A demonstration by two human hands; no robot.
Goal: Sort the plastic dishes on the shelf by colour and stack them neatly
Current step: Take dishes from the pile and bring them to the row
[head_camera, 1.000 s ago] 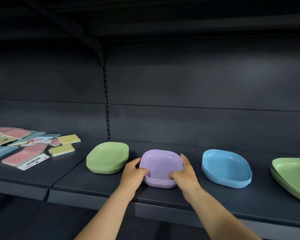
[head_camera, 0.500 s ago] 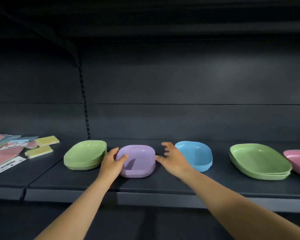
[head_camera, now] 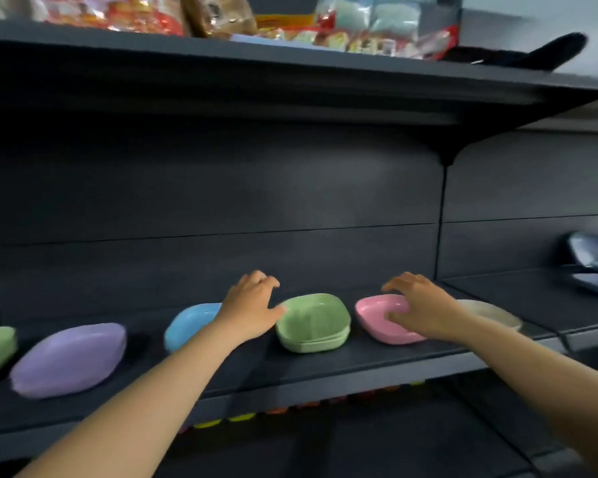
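While writing blurs, hands (head_camera: 328, 312) near dishes (head_camera: 313, 322).

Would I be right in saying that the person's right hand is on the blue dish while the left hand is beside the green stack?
Not quite: in the head view the right hand is on the pink dish, not the blue dish. The left hand is indeed beside the green stack.

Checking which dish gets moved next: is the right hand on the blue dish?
No. The right hand rests on the pink dish, while the blue dish sits further left, behind the left arm.
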